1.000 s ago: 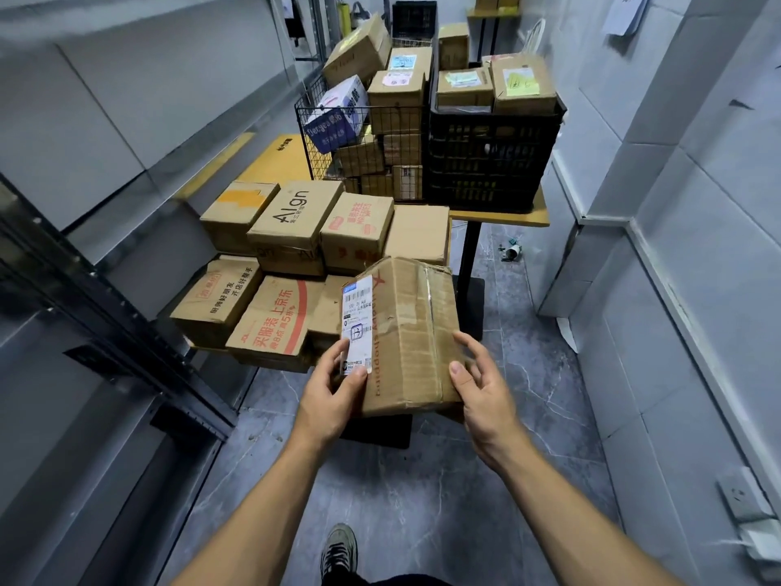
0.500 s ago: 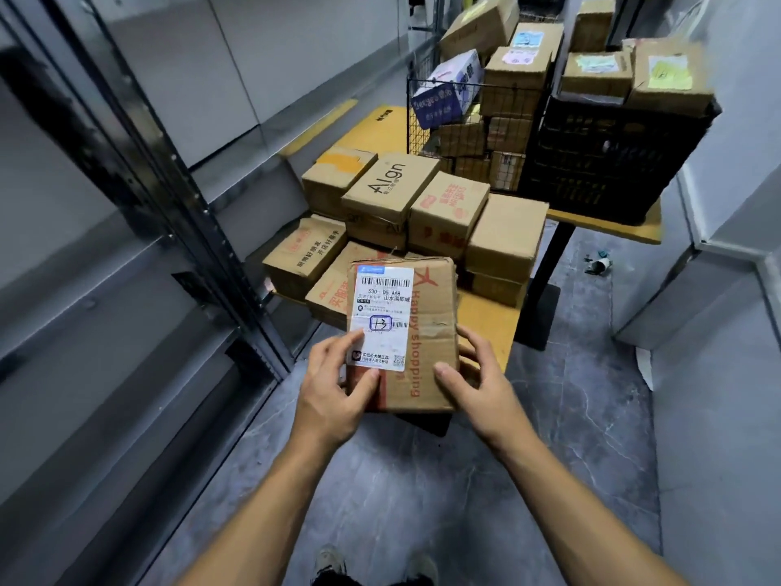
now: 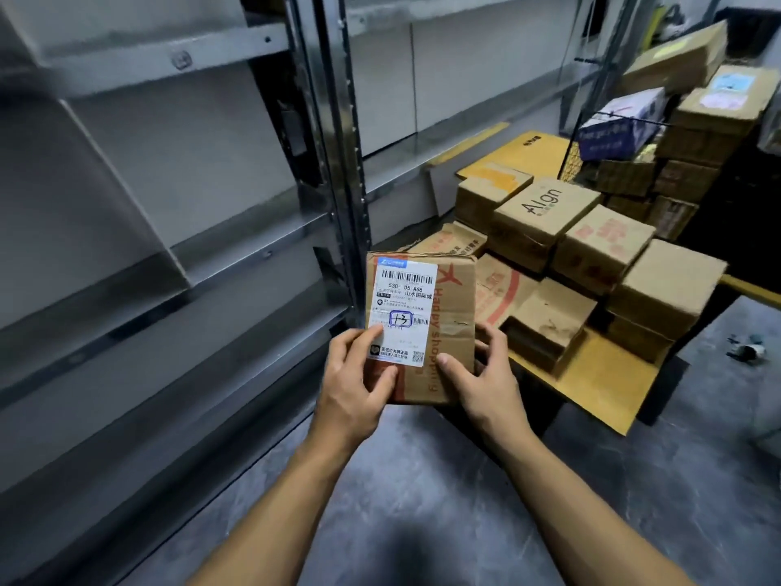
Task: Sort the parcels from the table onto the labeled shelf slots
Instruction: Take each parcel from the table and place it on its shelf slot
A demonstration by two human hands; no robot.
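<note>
Now the parcel [image 3: 454, 306] stands upright in the air, label up, left grip [image 3: 355, 384] and right grip [image 3: 479, 376] curled round its lower end, between shelf [image 3: 253, 230] and table [image 3: 591, 376].

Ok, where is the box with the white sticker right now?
In the head view, the box sits mid-frame, held between the left hand and right hand, beside the metal shelf post, left of the table.
</note>
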